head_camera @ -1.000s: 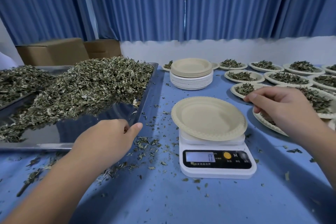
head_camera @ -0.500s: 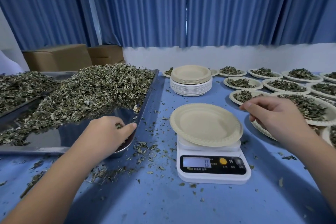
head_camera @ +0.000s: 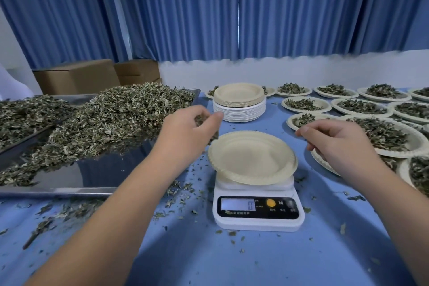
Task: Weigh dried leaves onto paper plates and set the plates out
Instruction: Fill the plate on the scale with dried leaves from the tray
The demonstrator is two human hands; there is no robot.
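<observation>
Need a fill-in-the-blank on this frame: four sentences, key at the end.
1. The paper plate on the digital scale is ____.
2. The left hand grips a clump of dried ____.
3. The scale's display reads ____.
4. The big heap lies in a metal ____.
Missing words: empty; leaves; 0; tray.

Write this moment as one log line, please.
step: fill plate | left hand: grips dried leaves beside empty plate | right hand: holds nothing | scale: zero
</observation>
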